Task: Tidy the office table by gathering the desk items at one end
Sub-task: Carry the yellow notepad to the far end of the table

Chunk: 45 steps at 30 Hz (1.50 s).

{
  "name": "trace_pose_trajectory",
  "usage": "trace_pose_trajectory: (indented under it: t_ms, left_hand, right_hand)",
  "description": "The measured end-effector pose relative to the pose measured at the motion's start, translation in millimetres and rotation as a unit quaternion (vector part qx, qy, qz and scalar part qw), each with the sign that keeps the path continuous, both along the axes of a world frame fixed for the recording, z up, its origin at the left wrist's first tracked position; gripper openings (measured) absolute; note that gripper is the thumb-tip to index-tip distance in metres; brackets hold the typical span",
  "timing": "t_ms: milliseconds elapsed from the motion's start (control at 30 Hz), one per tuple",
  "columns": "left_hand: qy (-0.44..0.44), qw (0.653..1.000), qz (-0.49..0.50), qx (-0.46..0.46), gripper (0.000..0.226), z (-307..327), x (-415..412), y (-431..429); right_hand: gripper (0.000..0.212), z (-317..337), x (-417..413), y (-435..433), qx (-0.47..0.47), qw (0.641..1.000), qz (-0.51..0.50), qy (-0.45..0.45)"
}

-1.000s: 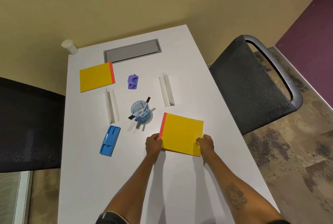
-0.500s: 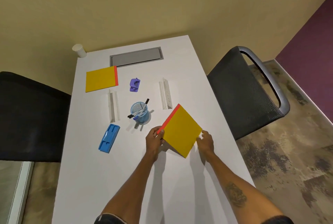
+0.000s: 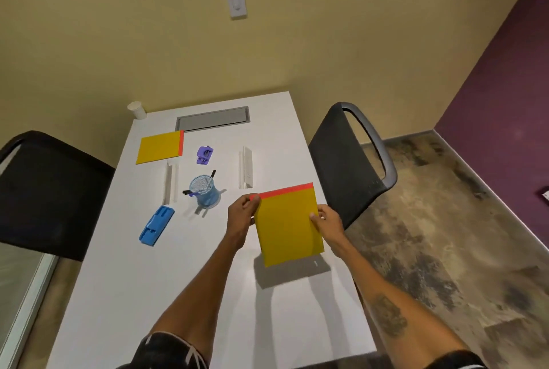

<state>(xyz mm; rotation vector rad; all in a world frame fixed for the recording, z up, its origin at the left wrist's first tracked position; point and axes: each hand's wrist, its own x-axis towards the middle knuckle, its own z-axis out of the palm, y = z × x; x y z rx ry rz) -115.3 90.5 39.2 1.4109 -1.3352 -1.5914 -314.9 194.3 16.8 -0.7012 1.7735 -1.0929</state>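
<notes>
Our left hand (image 3: 242, 214) pinches the red-edged top corner of the pad (image 3: 286, 226), which hangs tilted above the table (image 3: 148, 279) near its right side. Our right hand (image 3: 326, 220) grips the opposite edge. We judge it light, thin, somewhat bendy: edge holds suit it.

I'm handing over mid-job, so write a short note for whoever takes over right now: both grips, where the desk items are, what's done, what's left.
Left grip pinches the held yellow pad at its red-edged top left corner; right grip holds its right edge. The pad is in the air above the table, right side.
Lying apart farther up: second yellow pad, purple gadget, blue pen cup, left white strip, right white strip, oblong blue gadget.
Done: nothing looks gathered. Left: set this pad at one end, bring the rest beside it.
</notes>
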Motion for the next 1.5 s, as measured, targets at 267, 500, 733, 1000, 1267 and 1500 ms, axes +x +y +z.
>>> trace_pose_trajectory:
  t_ms: [267,500,733,1000,1267,1500]
  left_hand:
    - [0.038,0.991,-0.043,-0.124,0.032,72,-132,53]
    - [0.047,0.982,-0.127,-0.131,0.041,107,-259,96]
    - [0.062,0.974,-0.181,-0.117,0.028,97,-333,114]
    - [0.064,0.972,-0.202,-0.106,0.041,94,-414,71]
    - [0.052,0.978,-0.159,-0.126,0.042,103,-515,-11]
    - [0.026,0.993,-0.082,-0.080,0.032,97,-572,-69]
  right_hand:
    - [0.037,59,-121,93,-0.114,0.983,-0.108,-0.096]
    - [0.038,101,-222,147,-0.186,0.934,-0.262,-0.156]
    - [0.041,104,-297,166,-0.197,0.909,-0.337,-0.144]
    - [0.038,98,-377,117,-0.196,0.911,-0.342,-0.120]
    - [0.030,103,-484,21,-0.166,0.934,-0.311,-0.059]
    - [0.044,97,-547,-46,-0.129,0.957,-0.256,-0.039]
